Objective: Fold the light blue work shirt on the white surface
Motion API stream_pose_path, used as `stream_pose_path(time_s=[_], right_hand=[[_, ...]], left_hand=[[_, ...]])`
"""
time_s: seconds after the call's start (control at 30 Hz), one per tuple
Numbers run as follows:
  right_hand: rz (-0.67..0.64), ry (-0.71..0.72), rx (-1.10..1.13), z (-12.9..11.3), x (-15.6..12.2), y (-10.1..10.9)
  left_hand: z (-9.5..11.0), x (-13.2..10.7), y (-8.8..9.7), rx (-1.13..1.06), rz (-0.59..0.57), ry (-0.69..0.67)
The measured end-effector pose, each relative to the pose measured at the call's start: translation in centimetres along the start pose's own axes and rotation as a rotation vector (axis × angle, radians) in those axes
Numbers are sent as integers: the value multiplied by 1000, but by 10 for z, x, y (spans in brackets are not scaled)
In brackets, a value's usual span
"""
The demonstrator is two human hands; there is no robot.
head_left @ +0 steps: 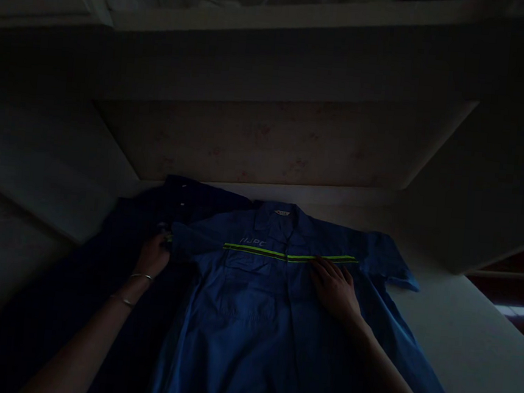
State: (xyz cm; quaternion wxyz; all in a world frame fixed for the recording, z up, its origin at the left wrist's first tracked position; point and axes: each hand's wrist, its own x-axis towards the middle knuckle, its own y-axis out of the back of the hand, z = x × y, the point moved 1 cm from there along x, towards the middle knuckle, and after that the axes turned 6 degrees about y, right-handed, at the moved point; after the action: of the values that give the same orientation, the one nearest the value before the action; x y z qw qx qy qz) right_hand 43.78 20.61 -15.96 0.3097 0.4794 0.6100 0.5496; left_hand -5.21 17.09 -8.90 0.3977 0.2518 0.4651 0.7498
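A blue short-sleeved work shirt lies spread face up, its collar away from me. Across its chest runs a yellow-green stripe, with pale lettering above it on the left side. My left hand, with two bangles on the wrist, is closed at the hem of the left-side sleeve; its fingertips are dim. My right hand rests flat on the chest, fingers stretched out and touching the stripe. Both front panels meet at the middle, and the shirt's lower end runs out of view.
Dark navy clothing lies under and beside the shirt on the left. A pale surface shows at the right. Behind stands a recessed panel with a faint floral pattern, below a shelf edge. The light is very dim.
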Motion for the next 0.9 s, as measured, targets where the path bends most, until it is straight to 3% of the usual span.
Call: stream_pose_path(time_s=[0.07, 0.17, 0.23, 0.37, 0.47, 0.57, 0.67, 0.73, 0.9], right_hand=[[5, -1, 6, 0, 0, 0], [7, 0, 7, 1, -1, -1], [11, 4, 6, 1, -2, -1], [36, 16, 5, 2, -3, -1], [38, 22, 14, 3, -3, -1], [43, 18, 25, 3, -2, -1], [55, 16, 35, 3, -2, -1], [52, 19, 47, 4, -2, -1], [50, 28, 74, 5, -2, 0]], left_hand=[[10, -9, -3, 63, 6, -182], [23, -26, -11, 208, -164, -521], [23, -34, -11, 290, -277, -577], [-2, -32, -1, 379, -265, -438], [-23, -24, 6, 335, -349, -200], [-31, -20, 7, 93, -441, 169], [-31, -19, 3, -282, -393, 481], [-29, -18, -1, -413, -352, 517], [-17, -14, -9, -494, -247, 369]])
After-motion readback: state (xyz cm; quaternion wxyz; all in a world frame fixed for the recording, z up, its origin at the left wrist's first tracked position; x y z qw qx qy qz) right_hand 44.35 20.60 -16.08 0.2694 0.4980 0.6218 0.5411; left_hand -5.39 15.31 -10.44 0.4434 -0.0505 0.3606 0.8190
